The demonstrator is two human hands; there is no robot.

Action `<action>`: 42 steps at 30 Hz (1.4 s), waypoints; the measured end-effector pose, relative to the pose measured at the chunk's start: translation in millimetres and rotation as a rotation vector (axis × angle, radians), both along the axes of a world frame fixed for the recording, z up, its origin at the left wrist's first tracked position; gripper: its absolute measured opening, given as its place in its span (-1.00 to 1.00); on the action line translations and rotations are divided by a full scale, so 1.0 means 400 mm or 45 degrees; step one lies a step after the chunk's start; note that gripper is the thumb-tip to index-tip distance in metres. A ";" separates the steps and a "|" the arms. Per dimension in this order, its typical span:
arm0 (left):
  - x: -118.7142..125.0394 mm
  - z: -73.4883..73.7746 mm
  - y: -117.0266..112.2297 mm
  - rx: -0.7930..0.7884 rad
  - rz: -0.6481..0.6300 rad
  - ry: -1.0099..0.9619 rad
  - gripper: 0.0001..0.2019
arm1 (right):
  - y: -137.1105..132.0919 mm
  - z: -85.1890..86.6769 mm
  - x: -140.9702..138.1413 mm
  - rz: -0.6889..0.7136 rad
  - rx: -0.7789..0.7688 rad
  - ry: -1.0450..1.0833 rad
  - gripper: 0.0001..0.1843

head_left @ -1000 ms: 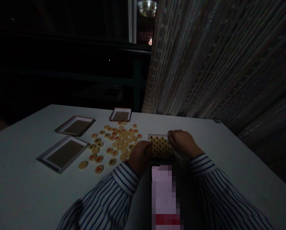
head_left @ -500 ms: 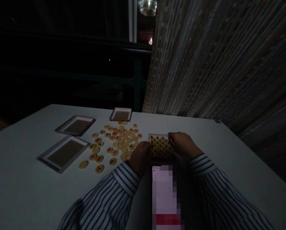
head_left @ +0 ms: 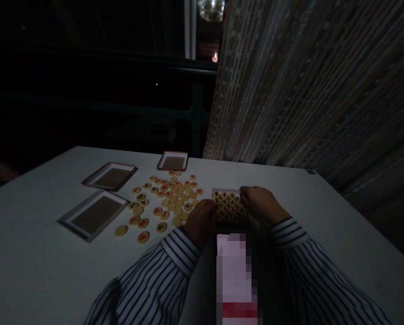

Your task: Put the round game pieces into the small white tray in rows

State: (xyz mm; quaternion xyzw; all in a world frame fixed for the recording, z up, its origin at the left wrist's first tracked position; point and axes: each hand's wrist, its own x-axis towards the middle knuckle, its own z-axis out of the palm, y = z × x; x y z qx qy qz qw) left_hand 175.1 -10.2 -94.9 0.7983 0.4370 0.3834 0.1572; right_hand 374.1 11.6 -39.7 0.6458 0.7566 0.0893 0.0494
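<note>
Left hand (head_left: 200, 222) and right hand (head_left: 261, 201) clasped opposite sides of the light tray (head_left: 226, 190) of loose round pieces (head_left: 229, 206) (slide-prone), its rim (head_left: 213, 193) the best hold.

- head-worn camera, looking from the person's own head
- faces forward and down, across the table (head_left: 35, 216)
- close range: left hand (head_left: 200, 222), right hand (head_left: 262, 203) near frame centre

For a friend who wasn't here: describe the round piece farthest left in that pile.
On the white table, find the scatter of round Chinese chess pieces left of the left hand. This one lies alone at its far left beside the lower-left tray, its face looks unmarked, unlike its red-marked neighbours.
</note>
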 end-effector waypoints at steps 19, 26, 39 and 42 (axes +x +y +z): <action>-0.013 0.039 -0.005 0.007 0.064 -0.055 -0.81 | -0.020 0.051 -0.018 -0.011 0.175 0.050 -0.63; -0.040 0.057 -0.008 0.026 0.161 -0.147 -0.82 | -0.033 0.080 -0.018 -0.001 0.230 0.115 -0.63; -0.203 0.167 -0.004 0.068 0.355 -0.143 -0.75 | -0.055 0.107 -0.029 0.109 0.357 0.184 -0.66; -0.248 0.167 0.012 0.052 0.408 -0.150 -0.72 | -0.061 0.107 -0.041 0.146 0.349 0.209 -0.66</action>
